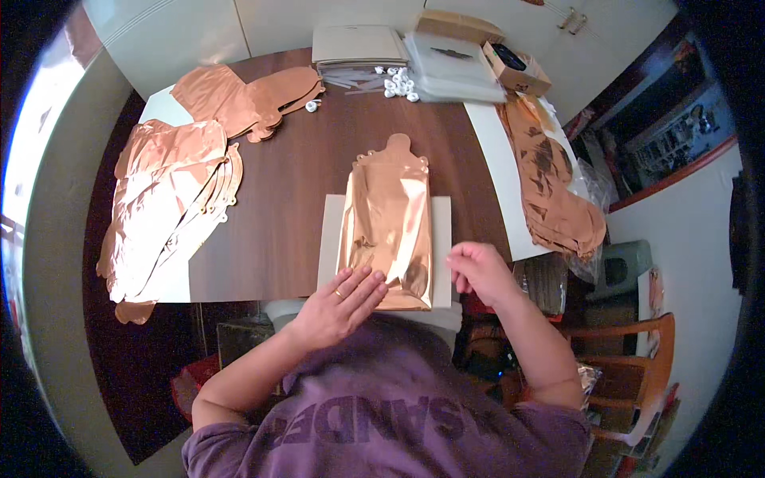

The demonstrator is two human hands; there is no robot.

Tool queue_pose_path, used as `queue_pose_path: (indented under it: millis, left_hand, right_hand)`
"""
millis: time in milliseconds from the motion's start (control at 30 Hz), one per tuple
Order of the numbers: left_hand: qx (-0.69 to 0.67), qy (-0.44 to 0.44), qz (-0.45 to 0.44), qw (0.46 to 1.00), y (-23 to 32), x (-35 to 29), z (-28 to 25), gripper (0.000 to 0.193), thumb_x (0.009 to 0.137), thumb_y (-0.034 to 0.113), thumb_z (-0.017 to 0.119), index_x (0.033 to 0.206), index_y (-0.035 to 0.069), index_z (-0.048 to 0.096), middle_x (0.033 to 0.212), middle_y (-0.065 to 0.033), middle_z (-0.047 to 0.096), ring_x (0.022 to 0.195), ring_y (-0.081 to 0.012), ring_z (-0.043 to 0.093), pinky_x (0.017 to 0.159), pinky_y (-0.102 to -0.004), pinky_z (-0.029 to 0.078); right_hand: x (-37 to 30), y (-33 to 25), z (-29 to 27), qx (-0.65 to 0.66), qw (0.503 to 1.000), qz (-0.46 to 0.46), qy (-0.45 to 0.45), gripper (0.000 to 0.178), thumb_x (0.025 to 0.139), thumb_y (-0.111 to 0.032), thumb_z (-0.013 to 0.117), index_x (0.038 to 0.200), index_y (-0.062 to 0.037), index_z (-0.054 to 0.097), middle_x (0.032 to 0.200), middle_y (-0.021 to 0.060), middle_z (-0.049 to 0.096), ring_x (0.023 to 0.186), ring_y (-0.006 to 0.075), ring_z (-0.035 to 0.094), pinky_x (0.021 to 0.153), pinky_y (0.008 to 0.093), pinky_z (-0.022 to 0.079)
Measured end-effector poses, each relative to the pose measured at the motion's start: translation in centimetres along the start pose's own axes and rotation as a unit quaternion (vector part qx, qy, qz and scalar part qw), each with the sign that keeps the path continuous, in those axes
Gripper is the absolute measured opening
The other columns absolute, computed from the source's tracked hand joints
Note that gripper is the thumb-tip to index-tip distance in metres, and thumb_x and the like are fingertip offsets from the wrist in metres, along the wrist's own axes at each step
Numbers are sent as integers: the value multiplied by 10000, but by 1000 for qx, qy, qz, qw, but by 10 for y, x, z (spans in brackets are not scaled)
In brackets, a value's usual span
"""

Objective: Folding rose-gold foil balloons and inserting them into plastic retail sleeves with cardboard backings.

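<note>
Right in front of me a shiny copper-coloured foil pouch lies over a pale board. Its far end has a rounded tab and small looped edges. My left hand rests flat on the pouch's near left corner, fingers stretched out and a ring on one of them. Just beyond the board's right edge, my right hand is raised with its fingers curled in against the thumb. Whatever may be between those fingertips is too small to make out.
Crumpled copper foil pieces pile up at the left, with another stack behind them. White rolled bits, pale boards and clear plastic sheets stand at the back. More copper pieces lie right; a wooden chair stands nearby.
</note>
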State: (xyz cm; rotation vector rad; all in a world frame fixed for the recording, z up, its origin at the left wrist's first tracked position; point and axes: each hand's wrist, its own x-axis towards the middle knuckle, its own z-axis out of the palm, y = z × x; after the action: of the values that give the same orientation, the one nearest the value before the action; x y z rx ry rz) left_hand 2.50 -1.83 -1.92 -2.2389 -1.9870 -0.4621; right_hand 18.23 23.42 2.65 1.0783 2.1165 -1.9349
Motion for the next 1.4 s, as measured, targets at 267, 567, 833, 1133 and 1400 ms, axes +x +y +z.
queue_pose_path:
  millis: [267, 567, 833, 1133, 1400]
  left_hand:
    - [32, 77, -32, 996, -5, -4, 13, 499, 840, 143, 517, 1320, 7, 532, 1374, -157, 526, 1288, -312, 497, 1090, -458, 372]
    - [3, 294, -163, 942, 8, 19, 17, 351, 855, 113, 696, 1184, 11, 625, 1173, -131, 661, 1118, -282, 625, 968, -416, 491]
    - [-11, 85, -106, 991, 6, 22, 1, 477, 847, 146, 549, 1309, 29, 535, 1357, -169, 527, 1289, -336, 477, 1091, -464, 361]
    - [-92, 62, -114, 987, 5, 20, -3, 567, 831, 270, 655, 1301, -14, 513, 1345, -201, 513, 1275, -362, 467, 1065, -465, 368]
    - [-23, 43, -133, 990, -32, 40, -28, 618, 859, 346, 617, 1336, -25, 485, 1372, -192, 488, 1323, -351, 408, 1122, -475, 284]
  right_hand:
    - [69, -15, -109, -10, 961, -128, 247, 185, 916, -216, 564, 861, -45, 608, 687, 26, 605, 518, 94, 559, 433, 229, 407]
    - [2, -3, -68, -128, 989, 10, 79, 147, 908, -143, 548, 820, -54, 625, 613, 16, 607, 463, 96, 577, 412, 215, 418]
    - [18, -25, -2, -120, 992, -11, -40, 167, 919, -141, 582, 799, -28, 611, 620, 41, 613, 489, 126, 603, 422, 239, 422]
    - [1, -30, 45, -431, 787, -394, 199, 471, 900, -303, 593, 1244, 9, 513, 1288, 203, 516, 1184, 387, 499, 995, 500, 392]
    - [40, -9, 79, -524, 783, -322, 98, 722, 934, -420, 535, 1455, 23, 305, 1542, 228, 235, 1442, 388, 190, 1160, 548, 135]
